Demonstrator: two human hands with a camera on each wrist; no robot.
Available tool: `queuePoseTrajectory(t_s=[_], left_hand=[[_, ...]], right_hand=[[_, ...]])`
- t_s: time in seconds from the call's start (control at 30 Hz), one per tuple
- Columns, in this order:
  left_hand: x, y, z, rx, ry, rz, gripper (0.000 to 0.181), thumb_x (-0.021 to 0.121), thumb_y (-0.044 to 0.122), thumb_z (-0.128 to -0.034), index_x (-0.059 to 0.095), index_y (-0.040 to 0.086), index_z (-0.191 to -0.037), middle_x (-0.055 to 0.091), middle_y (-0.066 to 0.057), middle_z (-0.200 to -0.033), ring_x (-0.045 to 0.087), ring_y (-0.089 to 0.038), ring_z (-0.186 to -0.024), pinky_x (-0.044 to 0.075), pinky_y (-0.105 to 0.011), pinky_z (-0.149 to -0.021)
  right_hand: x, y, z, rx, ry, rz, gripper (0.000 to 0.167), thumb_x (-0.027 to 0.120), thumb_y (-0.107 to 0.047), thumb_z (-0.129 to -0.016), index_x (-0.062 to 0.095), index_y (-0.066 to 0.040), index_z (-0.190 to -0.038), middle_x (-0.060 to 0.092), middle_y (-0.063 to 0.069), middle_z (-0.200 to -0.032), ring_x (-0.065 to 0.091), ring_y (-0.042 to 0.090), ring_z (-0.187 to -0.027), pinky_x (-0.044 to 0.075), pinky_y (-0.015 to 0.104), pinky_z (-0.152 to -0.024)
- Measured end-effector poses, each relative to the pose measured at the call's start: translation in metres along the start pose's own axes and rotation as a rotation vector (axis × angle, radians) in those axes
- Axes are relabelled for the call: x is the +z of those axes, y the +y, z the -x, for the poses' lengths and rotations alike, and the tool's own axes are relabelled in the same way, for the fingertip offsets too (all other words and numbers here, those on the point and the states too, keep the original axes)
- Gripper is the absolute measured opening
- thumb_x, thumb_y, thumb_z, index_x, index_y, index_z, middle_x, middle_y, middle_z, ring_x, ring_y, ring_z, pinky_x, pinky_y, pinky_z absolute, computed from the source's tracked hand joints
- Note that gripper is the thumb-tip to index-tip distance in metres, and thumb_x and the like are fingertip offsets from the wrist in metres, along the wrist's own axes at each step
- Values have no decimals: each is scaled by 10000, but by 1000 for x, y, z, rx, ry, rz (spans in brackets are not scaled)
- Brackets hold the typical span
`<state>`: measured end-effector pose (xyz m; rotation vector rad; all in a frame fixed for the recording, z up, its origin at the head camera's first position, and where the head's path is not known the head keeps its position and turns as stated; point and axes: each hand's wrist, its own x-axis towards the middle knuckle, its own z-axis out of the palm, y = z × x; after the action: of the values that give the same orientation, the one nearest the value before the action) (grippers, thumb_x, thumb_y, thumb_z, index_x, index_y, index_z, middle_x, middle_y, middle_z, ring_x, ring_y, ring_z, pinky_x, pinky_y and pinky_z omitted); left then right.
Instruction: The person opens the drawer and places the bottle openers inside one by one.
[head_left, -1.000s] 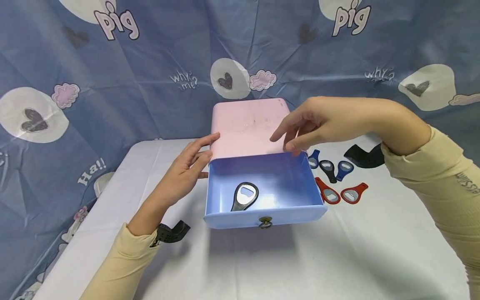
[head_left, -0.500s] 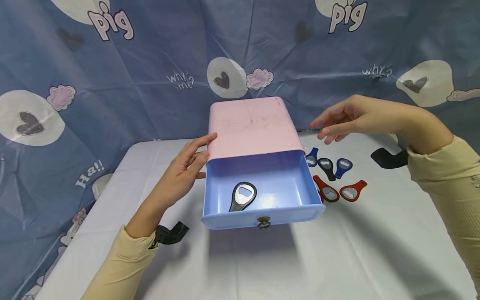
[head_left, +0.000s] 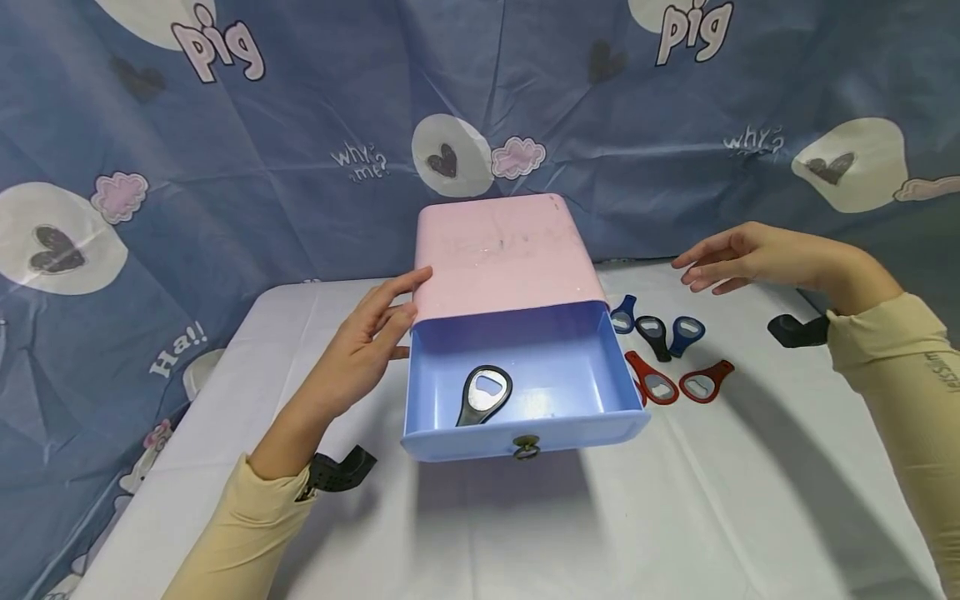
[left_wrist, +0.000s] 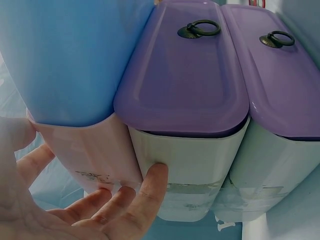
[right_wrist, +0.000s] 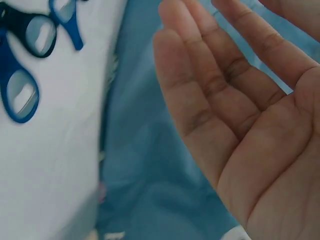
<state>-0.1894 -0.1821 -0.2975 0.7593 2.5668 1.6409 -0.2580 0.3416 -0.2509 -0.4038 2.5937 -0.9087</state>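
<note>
A pink drawer box [head_left: 502,250] stands on the table with its light blue drawer [head_left: 525,435] pulled out. One black bottle opener [head_left: 485,393] lies inside that drawer, at its left. My left hand [head_left: 367,350] touches the box's left side with extended fingers. The left wrist view shows the box as part of a stack, with purple drawers [left_wrist: 185,85] below the blue one. My right hand [head_left: 780,258] hovers over the table's right side, fingers relaxed and holding nothing. Below and left of it lie blue [head_left: 686,335], black [head_left: 652,335] and red bottle openers [head_left: 705,383].
A blue printed cloth [head_left: 300,125] hangs behind the table. White cloth [head_left: 525,542] covers the tabletop. Another red opener is partly hidden behind the drawer's right side. Black wrist mounts [head_left: 341,469] stick out from both sleeves.
My right hand has moved from above the box's right side away to the right. The left hand stays against the box. The drawer and the openers have not moved.
</note>
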Motion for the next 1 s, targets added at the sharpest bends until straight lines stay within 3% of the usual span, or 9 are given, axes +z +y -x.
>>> queuePoseTrajectory(t_s=[0.3, 0.53, 0.7, 1.0], left_hand=[[0, 1, 1, -6, 0, -2, 486, 484, 337, -1161, 432, 367, -1643, 361, -10, -1704, 524, -353, -1489, 590, -643, -1033], [0, 0, 1, -8, 3, -8, 485, 483, 333, -1161, 434, 361, -1643, 366, -12, -1701, 528, -347, -1483, 605, -617, -1021], [0, 0, 0, -4, 3, -9, 485, 480, 327, -1162, 434, 354, -1644, 369, -19, -1698, 530, -350, -1480, 607, -617, -1016], [0, 0, 0, -6, 3, -5, 481, 481, 333, -1162, 438, 363, -1640, 373, -9, -1695, 525, -346, -1485, 600, -624, -1025]], right_hand=[[-1, 53, -18, 176, -96, -115, 592, 560, -304, -1138, 431, 47, -1597, 731, 28, -1289, 719, 88, -1097, 624, 363, -1032], [9, 77, -22, 316, -162, -234, 682, 579, -345, -1125, 355, 80, -1609, 736, 3, -1161, 700, 146, -1095, 612, 352, -1034], [15, 87, -26, 362, -204, -298, 616, 521, -311, -1149, 362, 91, -1588, 733, -51, -1043, 698, 96, -1017, 607, 307, -961], [27, 94, -33, 398, -207, -352, 378, 511, -252, -1147, 553, 16, -1411, 744, -74, -917, 702, 57, -888, 602, 248, -821]])
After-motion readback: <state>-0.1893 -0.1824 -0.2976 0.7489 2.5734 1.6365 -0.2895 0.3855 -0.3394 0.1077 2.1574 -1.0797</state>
